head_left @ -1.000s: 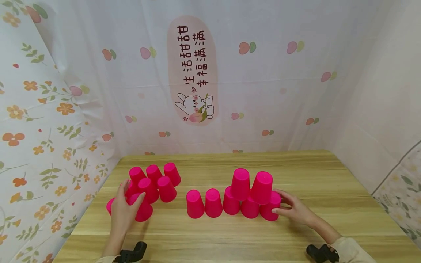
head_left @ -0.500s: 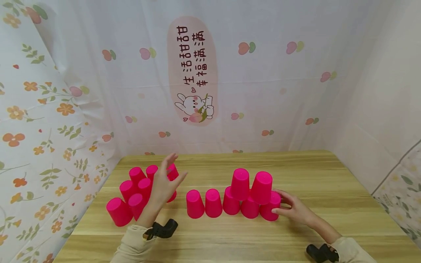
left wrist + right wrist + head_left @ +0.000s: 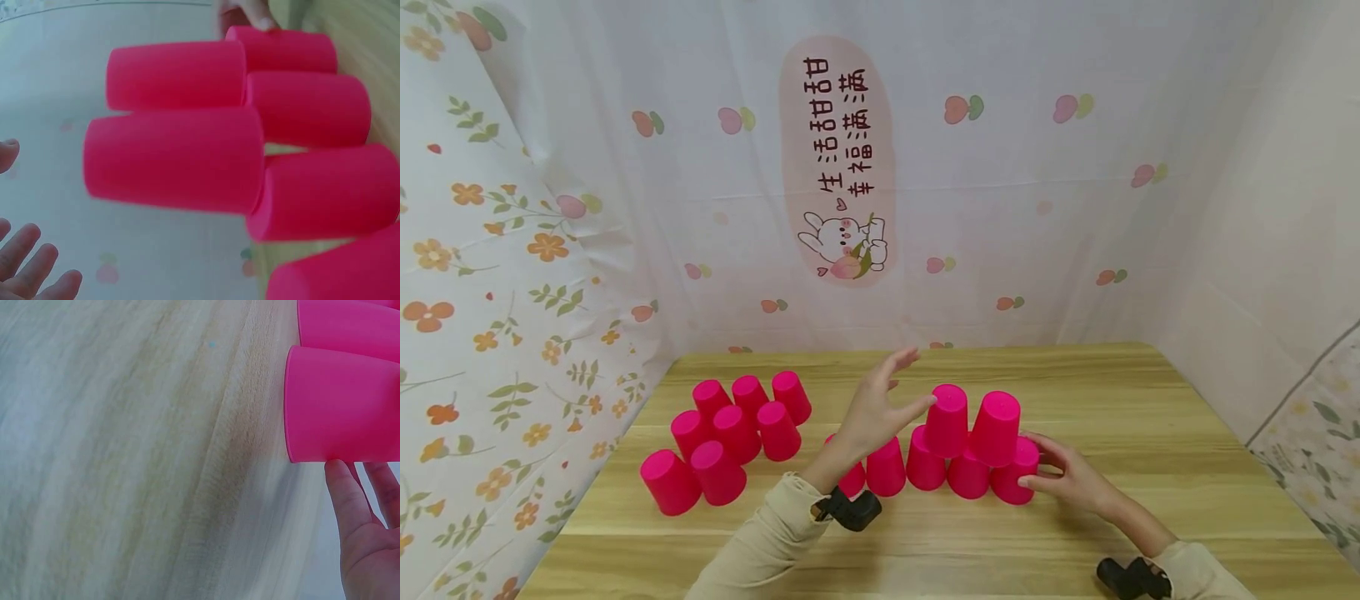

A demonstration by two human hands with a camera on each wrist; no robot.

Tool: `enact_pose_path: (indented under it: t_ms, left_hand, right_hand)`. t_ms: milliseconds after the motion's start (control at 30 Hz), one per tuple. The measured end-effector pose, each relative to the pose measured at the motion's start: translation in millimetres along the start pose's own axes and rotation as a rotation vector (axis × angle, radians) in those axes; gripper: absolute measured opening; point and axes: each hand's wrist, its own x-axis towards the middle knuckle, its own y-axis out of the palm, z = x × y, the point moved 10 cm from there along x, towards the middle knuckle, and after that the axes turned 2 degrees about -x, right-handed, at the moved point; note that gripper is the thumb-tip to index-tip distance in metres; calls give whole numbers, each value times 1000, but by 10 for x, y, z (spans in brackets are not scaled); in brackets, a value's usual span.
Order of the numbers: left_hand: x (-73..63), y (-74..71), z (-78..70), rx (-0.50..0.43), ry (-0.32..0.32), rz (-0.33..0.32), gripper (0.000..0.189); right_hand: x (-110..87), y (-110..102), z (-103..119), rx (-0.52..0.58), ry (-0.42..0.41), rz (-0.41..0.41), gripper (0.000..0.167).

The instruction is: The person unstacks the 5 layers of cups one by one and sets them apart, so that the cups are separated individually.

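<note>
Two upside-down pink plastic cups stand as an upper layer, the left upper cup and the right upper cup, on the right part of a row of cups. Raised beside the left upper cup is my left hand, fingers and thumb spread, with nothing in its grasp. The left wrist view shows a gap between its fingers and that cup. My right hand touches the end cup of the bottom row. In the right wrist view its fingertips meet the cup's side, the fingers fairly straight.
More upside-down pink cups stand in a cluster at the left of the wooden table. The left forearm partly covers the leftmost row cup. A printed curtain hangs behind the table.
My left hand has left the cluster at the left and swept right, above the row, to the left upper cup. My right hand and the cups stay in place.
</note>
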Motion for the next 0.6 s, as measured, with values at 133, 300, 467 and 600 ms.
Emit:
enact_pose_path:
  t_ms: [133,300,467,600]
  left_hand:
    - [-34,287,105,-1,-66,84,60]
    - [-135,513,280,8,-117,101,62]
    - [-173,564,381,-58,-124,72,60]
    - [-168,567,399,-83,-131,57,60]
  right_hand:
    - [-6,-3,14,4,-4,-11,55]
    - [-14,-10,8,3,-11,-18,56]
    - [-15,-11,-9,3,-15,-11,56]
    - [-7,-13,-7,4,-17,-7,56]
